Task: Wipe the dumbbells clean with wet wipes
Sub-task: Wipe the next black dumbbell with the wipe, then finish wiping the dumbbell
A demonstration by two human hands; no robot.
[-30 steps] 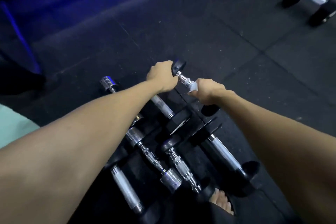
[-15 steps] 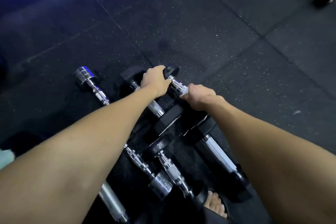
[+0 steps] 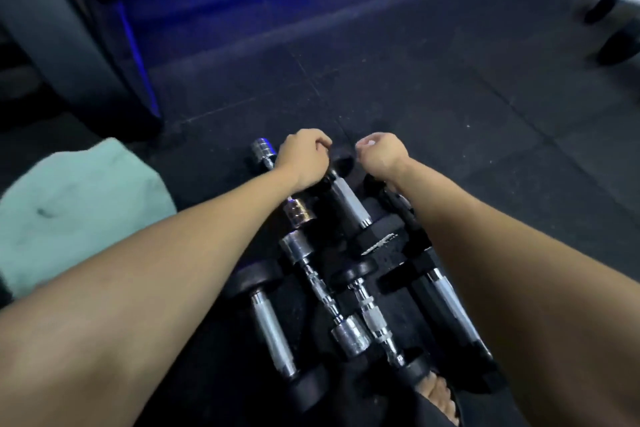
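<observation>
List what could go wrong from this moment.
The dumbbells lie packed head to head on the floor, so one nudged loose may roll onto the bare toes just below them. The left hand and right hand work in dim light, so missed patches seem likely.
</observation>
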